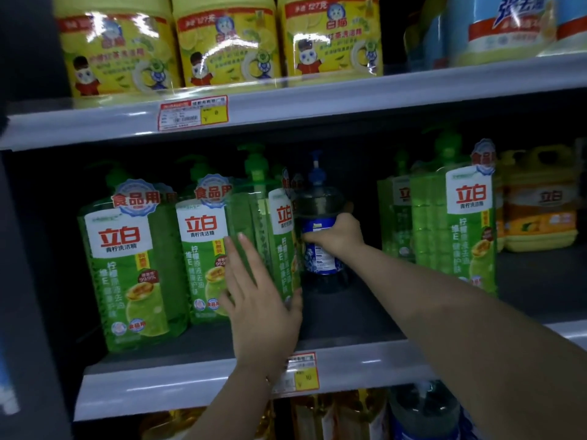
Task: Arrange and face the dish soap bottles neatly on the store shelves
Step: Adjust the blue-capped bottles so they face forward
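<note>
On the grey middle shelf [349,354], a turned green plastic pump bottle [270,236] is being pressed by the flat, open left hand [263,300]. Just beside it, a dark blue-labelled pump bottle [320,249] is being gripped by the right hand [340,233].

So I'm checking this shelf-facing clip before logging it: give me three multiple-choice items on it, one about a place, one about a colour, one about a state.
1. Where does the blue bottle stand?
A. top shelf
B. middle shelf, set back among green bottles
C. bottom shelf

2. What colour is its pump?
A. green
B. orange
C. blue

3. What is the right hand doing?
A. gripping the blue bottle
B. hanging free
C. touching a price tag

Answers:
1 B, it stands behind the front row, just right of the green bottle that the left hand is pressed against.
2 C, the pump head matches its blue label.
3 A, its fingers wrap the bottle's waist.
</note>
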The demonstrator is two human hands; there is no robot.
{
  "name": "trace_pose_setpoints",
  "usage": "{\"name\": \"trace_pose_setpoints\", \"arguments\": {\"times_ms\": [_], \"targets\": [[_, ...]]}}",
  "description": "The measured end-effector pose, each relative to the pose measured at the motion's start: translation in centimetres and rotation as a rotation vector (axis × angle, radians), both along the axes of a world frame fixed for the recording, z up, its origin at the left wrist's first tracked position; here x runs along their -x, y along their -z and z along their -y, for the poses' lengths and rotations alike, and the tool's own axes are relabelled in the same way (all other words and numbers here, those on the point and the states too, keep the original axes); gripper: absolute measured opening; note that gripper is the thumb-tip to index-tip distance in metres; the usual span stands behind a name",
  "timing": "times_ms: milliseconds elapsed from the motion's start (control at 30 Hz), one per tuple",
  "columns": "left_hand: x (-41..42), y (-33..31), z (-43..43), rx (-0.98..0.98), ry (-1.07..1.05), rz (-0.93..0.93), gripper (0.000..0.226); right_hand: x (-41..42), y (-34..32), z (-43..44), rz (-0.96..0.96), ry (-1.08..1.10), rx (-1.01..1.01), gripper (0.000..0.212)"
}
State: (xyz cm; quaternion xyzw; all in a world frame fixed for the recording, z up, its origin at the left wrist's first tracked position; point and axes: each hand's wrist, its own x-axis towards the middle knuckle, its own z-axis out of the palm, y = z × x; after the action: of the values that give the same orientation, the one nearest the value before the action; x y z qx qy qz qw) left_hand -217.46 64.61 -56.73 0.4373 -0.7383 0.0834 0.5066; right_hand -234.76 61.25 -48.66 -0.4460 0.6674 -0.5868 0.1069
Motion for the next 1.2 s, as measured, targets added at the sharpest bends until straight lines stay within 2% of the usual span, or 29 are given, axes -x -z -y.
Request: {"name": "trace_pose_setpoints", "arguments": {"times_ms": [100,300,467,567,667,733,833,967,1100,1200], "targets": [[0.1,-0.1,-0.1,-0.007,-0.024,-0.003,0.123,-0.3,-0.2,-0.6,0.002,0.013,-0.015,0.047],[-0.1,-0.6,-0.7,-0.033,-0.024,-0.001,0.119,-0.8,-0.6,-4.9,0.066,-0.081,0.007,0.079],[-0.6,-0.5,-1.5,-0.016,0.057,-0.077,0.090,-1.9,0.2,-10.2,0.180,-0.216,0.147,0.066],[-1.1,-0.5,-2.2,-0.038,0.142,-0.161,0.094,-2.9,0.3,-13.0,0.173,-0.269,0.218,0.061],[-1.4,-1.0,-3.4,-0.054,0.162,-0.190,0.098,-3.5,0.3,-15.0,0.076,-0.273,0.268,0.064],[-1.4,-1.7,-4.5,-0.133,0.251,-0.204,0.100,-3.7,0.5,-15.6,0.074,-0.236,0.305,0.067],[-1.4,-3.3,-5.6,-0.228,0.382,-0.190,0.098,-3.6,0.8,-16.1,0.119,-0.192,0.335,0.073],[-1.4,-5.3,-5.7,-0.238,0.365,-0.104,0.094,-3.2,0.8,-16.3,0.133,-0.229,0.305,0.073],[-0.7,-6.8,-6.3,-0.434,0.654,-0.204,0.081,-2.8,-0.3,-16.5,0.112,-0.318,0.183,0.072],[0.0,-7.4,-6.3,-0.625,0.868,-0.312,0.091,-2.5,-0.9,-16.0,0.116,-0.397,0.113,0.073]]}}
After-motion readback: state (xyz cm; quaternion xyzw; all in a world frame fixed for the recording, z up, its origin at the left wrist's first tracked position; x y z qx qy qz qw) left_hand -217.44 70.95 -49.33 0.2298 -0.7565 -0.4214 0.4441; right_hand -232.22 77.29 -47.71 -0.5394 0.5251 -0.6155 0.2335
